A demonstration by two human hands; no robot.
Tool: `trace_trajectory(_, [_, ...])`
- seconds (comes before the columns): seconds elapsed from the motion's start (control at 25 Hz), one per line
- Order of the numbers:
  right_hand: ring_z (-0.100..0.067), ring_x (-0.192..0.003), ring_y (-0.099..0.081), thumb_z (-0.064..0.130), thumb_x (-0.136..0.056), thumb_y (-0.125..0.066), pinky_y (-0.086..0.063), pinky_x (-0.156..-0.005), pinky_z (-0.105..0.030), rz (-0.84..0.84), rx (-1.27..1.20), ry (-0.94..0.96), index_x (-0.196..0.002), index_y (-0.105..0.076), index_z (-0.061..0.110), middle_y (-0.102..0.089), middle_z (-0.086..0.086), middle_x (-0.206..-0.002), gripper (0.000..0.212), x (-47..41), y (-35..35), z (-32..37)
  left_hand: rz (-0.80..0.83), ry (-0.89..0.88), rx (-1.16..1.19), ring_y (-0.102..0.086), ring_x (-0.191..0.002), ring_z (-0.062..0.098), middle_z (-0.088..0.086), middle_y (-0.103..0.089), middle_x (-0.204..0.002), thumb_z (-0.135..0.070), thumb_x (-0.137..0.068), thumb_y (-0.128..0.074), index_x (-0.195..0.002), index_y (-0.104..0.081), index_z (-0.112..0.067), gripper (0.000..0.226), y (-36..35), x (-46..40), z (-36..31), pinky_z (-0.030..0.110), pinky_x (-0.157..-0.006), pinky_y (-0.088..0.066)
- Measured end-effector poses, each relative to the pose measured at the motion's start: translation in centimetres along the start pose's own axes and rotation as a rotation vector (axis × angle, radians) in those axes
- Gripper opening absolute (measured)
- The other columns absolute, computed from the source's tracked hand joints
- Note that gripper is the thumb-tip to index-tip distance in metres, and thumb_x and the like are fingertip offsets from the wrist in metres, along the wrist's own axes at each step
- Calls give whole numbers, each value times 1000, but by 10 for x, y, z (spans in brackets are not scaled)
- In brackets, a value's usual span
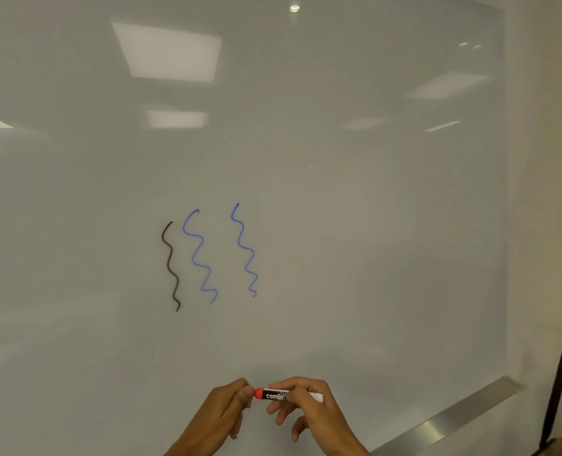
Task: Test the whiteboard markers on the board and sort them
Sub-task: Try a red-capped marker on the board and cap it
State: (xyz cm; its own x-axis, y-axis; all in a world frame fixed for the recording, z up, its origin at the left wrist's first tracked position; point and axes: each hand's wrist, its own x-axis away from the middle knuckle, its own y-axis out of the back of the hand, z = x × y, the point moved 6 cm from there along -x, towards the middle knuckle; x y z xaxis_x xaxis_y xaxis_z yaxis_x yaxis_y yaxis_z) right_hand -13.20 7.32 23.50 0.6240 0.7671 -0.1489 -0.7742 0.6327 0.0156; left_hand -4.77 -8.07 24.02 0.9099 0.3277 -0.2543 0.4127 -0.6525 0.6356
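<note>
A large white whiteboard (pixel 339 225) fills the view. On it stand one black squiggle (pixel 171 268) and two blue squiggles (pixel 200 258), (pixel 245 251). Low in the middle, my right hand (pixel 309 413) grips a red-and-white marker (pixel 274 395) that lies level in front of the board. The marker's red end points left, where the fingertips of my left hand (pixel 230 409) pinch it. Whether that red end is a cap or the barrel's tail I cannot tell.
A metal tray ledge (pixel 454 416) runs along the board's lower right edge. A black curved chair frame (pixel 559 390) stands at the far right, with a cream wall (pixel 549 192) behind it.
</note>
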Motion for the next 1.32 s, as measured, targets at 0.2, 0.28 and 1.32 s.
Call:
trace_trajectory(0.2, [-23,-78,-69,8,-99,-42,-48,-54,-27,1,-14,-30,-101,-77,13,-77,-13,-91,35,-3,14,-6,64,-6,41,-45,-57,9,-3,-44,-59,-32,-102,-42,-76,-65,-27,35,-12,-11,-2,30,-57,-52])
trace_trajectory(0.28, [-24,-78,-70,9,-99,-43,-49,-55,-27,10,-9,-48,-103,-77,14,-77,-12,-92,34,-4,17,-9,90,-14,44,-45,-60,7,-4,-42,-61,-36,-103,-38,-76,-65,-26,39,-21,-14,-5,29,-59,-52])
trace_trajectory(1.32, [-13,-69,-56,28,-101,-54,-51,-52,-30,-104,-79,-45,-101,-77,21,-64,-2,-73,24,15,67,-32,55,38,116,-53,-56,9,-6,-50,-63,-34,-103,-34,-81,-56,-31,31,-92,-22,-12,25,-63,-46])
